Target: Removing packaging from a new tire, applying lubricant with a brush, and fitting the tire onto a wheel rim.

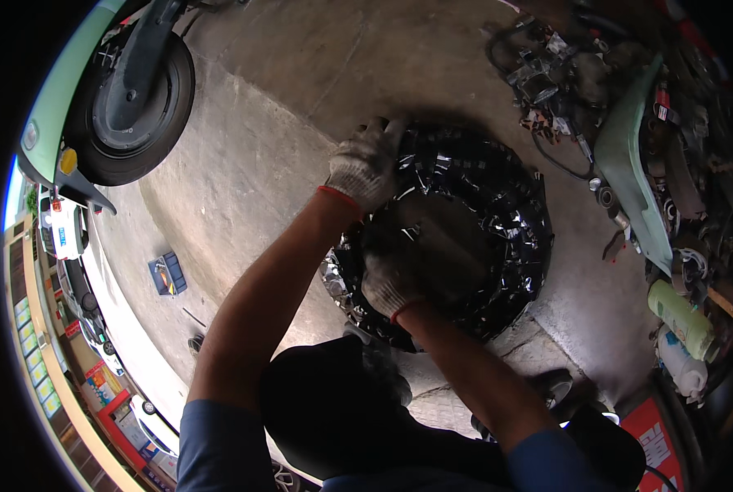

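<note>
A tyre (473, 221) wrapped in glossy black plastic lies flat on the concrete floor (276, 123), in the middle of the view; the left hand (365, 168) (in a white knit glove with a red cuff) clenches the wrapping at the tyre's far-left edge; the right hand (391, 283), gloved the same, presses on the near-left rim, though whether its fingers grasp anything I cannot tell. A green scooter (95, 98) stands well apart at the upper left; a pale green panel (629, 164) and two bottles (682, 336) sit right of the tyre.
</note>
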`<act>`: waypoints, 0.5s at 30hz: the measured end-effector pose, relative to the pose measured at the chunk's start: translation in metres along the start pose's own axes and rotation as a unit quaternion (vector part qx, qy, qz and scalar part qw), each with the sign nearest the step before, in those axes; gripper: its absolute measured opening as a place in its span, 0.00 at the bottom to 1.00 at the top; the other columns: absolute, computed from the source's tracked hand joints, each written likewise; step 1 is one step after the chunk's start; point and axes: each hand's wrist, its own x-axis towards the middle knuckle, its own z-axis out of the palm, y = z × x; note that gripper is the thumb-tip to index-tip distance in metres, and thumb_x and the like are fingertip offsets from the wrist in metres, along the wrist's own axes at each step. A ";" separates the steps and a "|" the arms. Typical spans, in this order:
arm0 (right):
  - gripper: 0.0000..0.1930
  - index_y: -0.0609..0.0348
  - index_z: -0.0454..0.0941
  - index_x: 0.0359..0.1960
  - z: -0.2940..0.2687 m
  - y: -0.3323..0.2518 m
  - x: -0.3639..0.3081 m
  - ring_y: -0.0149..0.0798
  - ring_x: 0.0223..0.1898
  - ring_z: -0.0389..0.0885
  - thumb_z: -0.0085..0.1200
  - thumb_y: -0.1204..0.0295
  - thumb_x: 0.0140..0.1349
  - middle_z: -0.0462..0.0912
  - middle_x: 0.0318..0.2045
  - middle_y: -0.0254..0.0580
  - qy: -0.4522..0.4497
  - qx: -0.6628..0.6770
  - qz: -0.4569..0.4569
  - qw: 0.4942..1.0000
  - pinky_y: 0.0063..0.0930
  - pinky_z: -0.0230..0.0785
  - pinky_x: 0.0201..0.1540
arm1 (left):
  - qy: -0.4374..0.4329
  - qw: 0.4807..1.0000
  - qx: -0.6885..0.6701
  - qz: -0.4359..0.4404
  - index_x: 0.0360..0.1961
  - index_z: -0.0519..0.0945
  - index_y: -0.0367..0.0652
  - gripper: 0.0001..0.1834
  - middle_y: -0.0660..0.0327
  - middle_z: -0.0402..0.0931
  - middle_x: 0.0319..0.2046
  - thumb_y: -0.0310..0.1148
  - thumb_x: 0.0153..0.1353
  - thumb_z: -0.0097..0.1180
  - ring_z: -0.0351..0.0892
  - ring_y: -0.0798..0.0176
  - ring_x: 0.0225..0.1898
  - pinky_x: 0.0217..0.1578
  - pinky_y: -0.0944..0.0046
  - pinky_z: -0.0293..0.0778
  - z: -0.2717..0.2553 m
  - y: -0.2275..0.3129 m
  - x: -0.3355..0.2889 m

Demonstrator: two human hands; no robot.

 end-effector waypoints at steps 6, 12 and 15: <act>0.16 0.54 0.80 0.50 -0.008 0.039 -0.009 0.41 0.51 0.79 0.46 0.67 0.64 0.82 0.46 0.41 -0.122 0.041 -0.160 0.979 0.36 0.71 0.54 | -0.006 1.000 0.005 0.013 0.67 0.60 0.47 0.46 0.43 0.69 0.57 0.39 0.48 0.71 0.73 0.38 0.56 0.54 0.45 0.75 -0.001 0.000 -0.004; 0.16 0.52 0.82 0.48 0.004 0.027 0.050 0.39 0.47 0.80 0.47 0.67 0.64 0.83 0.44 0.38 -0.053 -0.247 -0.248 0.935 0.32 0.73 0.49 | 0.030 0.999 -0.017 0.034 0.65 0.64 0.47 0.43 0.44 0.71 0.55 0.38 0.48 0.71 0.74 0.40 0.56 0.54 0.46 0.75 -0.003 -0.001 -0.006; 0.15 0.54 0.82 0.47 0.030 0.005 0.026 0.40 0.45 0.81 0.47 0.68 0.63 0.83 0.42 0.39 -0.357 -0.124 -0.315 0.871 0.34 0.74 0.47 | 0.006 1.000 -0.010 0.025 0.67 0.62 0.48 0.46 0.44 0.70 0.56 0.40 0.47 0.72 0.73 0.39 0.57 0.55 0.45 0.75 -0.003 -0.001 -0.005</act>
